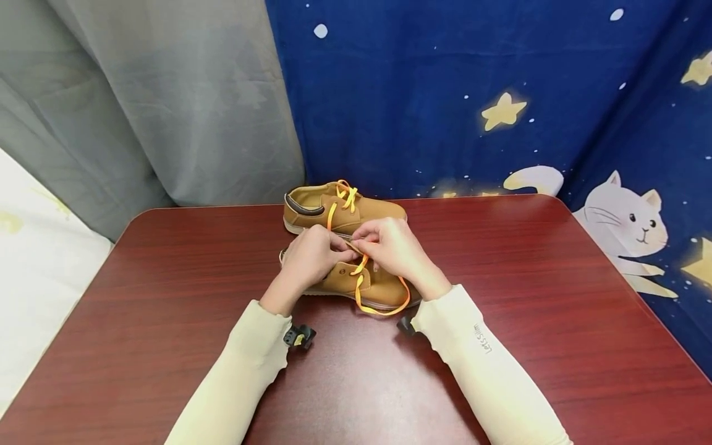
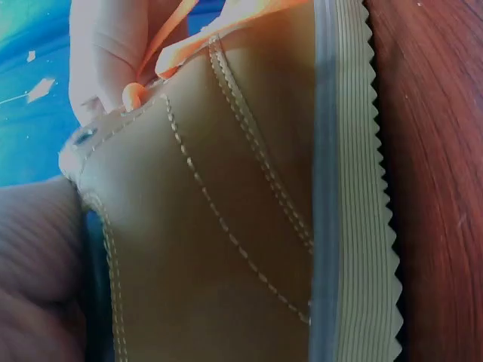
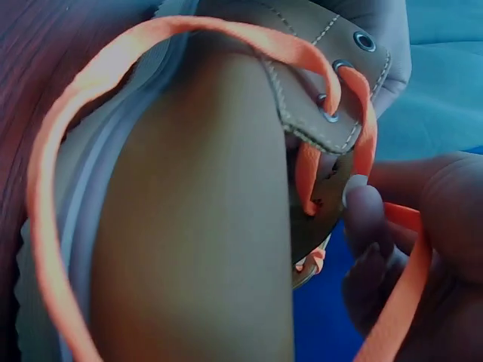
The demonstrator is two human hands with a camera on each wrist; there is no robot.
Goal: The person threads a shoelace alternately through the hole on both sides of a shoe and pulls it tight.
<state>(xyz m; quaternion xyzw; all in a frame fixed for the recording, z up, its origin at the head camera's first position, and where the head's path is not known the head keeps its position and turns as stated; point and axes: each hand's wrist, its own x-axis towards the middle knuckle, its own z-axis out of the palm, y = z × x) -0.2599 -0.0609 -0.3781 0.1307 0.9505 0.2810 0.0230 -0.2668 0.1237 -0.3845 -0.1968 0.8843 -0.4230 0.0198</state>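
Note:
A tan shoe (image 1: 384, 290) with pale stitching and metal eyelets lies on the table, toe to the right. My left hand (image 1: 313, 256) holds it at the opening and upper eyelet flap (image 3: 370, 83), fingers bent over the edge. An orange-yellow shoelace (image 3: 47, 204) runs through the lower eyelets, one length making a wide loop beside the toe. Between thumb and fingers, my right hand (image 1: 392, 247) pinches the lace just above the tongue. In the right wrist view, lace passes from an eyelet to the fingertips (image 3: 362, 207). The hands partly hide the shoe's upper.
Right behind the first shoe stands a matching tan shoe (image 1: 381, 211), its lace (image 1: 349, 194) tied in front. Both are near the far edge of the reddish wooden table (image 1: 556, 296). A grey curtain (image 1: 194, 111) and a blue starry one (image 1: 389, 111) hang behind.

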